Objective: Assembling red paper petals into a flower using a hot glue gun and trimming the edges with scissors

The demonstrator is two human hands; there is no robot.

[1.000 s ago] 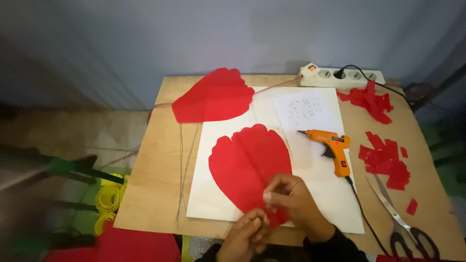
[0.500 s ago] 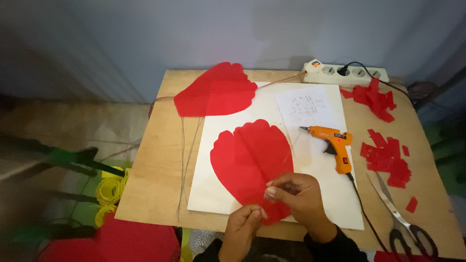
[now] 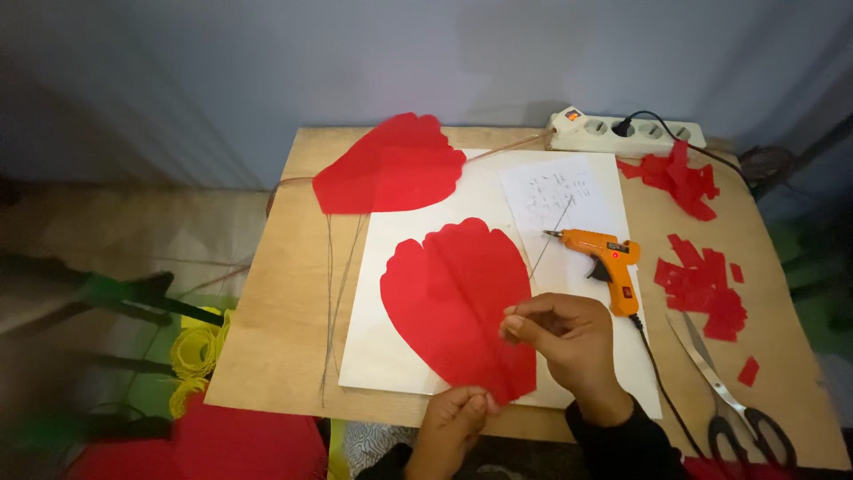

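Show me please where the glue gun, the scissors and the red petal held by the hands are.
glue gun (image 3: 607,258): head view, on its orange body.
scissors (image 3: 711,372): head view, on the metal blades.
red petal (image 3: 458,298): head view, on the middle of the paper, above the hands.

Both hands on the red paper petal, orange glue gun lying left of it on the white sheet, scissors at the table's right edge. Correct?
Not quite: in the head view the orange glue gun lies right of the red paper petal, not left. Both the left hand and right hand hold it; scissors at right edge.
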